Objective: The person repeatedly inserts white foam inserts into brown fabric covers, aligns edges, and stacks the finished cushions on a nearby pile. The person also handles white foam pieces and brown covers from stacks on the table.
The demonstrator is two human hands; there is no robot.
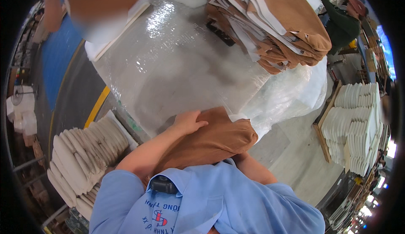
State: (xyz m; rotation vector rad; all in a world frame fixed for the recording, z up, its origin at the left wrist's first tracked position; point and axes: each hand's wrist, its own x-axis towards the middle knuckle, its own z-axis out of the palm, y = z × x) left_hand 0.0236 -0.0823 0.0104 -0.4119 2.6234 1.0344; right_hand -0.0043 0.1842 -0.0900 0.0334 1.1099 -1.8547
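Note:
A brown fabric-covered cushion (202,145) lies across the front of my body, at the near edge of the plastic-covered table (168,82). A bit of white padding (238,118) pokes out at its far side. My left hand (189,123) grips the cushion's far edge, with the thumb over the brown fabric and the fingers curled at the rim. From the right, my right hand (241,157) reaches under the cushion's rounded end. Its fingers are hidden beneath the fabric.
A tall stack of brown-and-white cushions (270,23) stands at the far right of the table, beside crumpled clear plastic (291,90). White pads are stacked at left (84,158) and on a right pallet (352,124). Another person's arm (52,6) shows at the far left.

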